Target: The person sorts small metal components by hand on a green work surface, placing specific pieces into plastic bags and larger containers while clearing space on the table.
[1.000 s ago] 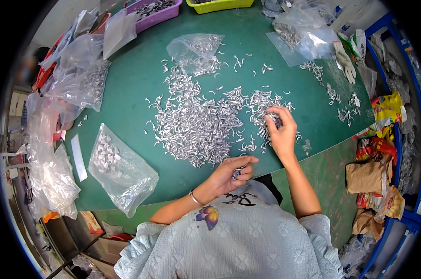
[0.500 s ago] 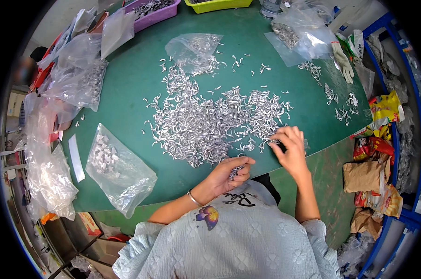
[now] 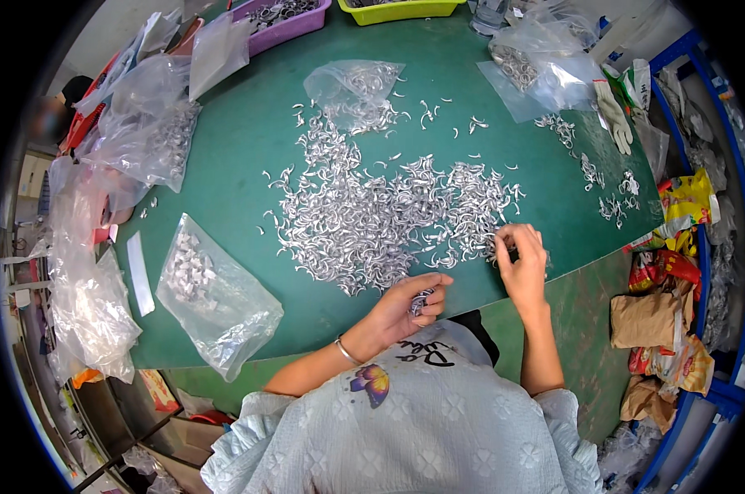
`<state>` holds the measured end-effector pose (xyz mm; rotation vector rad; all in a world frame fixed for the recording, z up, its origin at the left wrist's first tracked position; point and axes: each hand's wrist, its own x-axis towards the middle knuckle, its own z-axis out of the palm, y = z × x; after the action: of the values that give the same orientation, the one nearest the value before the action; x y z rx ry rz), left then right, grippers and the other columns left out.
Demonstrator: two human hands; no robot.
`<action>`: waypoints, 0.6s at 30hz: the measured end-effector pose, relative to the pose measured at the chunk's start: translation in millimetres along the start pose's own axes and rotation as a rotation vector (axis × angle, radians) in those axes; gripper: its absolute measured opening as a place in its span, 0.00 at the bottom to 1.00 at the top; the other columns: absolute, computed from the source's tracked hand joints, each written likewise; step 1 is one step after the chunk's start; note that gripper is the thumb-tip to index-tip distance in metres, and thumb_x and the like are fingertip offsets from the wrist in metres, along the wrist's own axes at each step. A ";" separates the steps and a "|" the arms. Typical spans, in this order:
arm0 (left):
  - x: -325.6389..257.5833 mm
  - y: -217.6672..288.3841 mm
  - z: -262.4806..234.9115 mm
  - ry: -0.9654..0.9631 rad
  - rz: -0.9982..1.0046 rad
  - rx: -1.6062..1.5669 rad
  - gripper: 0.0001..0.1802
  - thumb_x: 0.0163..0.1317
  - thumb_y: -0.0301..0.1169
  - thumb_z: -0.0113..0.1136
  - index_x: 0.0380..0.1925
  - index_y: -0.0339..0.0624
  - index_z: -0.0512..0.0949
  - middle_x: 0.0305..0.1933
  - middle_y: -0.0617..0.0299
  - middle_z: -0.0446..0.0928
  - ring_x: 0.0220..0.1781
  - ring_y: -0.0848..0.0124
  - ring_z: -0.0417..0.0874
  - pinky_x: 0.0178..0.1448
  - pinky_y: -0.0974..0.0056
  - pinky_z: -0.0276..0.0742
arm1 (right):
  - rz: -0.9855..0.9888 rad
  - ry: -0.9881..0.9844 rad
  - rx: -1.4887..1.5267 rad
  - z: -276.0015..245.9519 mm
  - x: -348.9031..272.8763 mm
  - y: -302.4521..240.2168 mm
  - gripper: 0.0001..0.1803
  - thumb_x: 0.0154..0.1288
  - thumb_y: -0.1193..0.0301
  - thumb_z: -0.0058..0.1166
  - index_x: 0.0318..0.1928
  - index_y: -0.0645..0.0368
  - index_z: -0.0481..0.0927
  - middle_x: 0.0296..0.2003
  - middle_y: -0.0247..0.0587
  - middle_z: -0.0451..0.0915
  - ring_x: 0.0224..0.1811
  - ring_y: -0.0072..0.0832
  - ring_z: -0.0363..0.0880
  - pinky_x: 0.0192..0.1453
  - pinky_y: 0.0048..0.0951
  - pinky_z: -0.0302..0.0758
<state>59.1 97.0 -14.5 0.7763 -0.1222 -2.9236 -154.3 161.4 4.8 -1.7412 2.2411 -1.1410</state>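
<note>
Our left hand (image 3: 409, 305) closes its grip on a bunch of clips (image 3: 422, 301) — our right hand (image 3: 520, 259) pinches one at the pile (image 3: 372, 218) on the green surface (image 3: 232, 173).

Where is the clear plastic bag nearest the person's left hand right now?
In the head view, the clear plastic bag lies flat on the green table, left of the left hand and lower left of the pile of small metal pieces.
</note>
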 end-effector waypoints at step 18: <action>0.3 -1.1 -2.5 -0.036 -0.030 0.037 0.15 0.72 0.38 0.50 0.45 0.35 0.74 0.25 0.68 0.64 0.23 0.79 0.64 0.20 0.75 0.56 | -0.014 -0.175 -0.189 47.9 7.2 -9.5 0.31 0.58 0.62 0.62 0.60 0.62 0.70 0.66 0.55 0.60 0.69 0.53 0.55 0.67 0.50 0.55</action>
<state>60.0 97.9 -17.0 0.7381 -0.1696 -2.9726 -126.0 130.6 -21.4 -1.8454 2.2962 -0.7664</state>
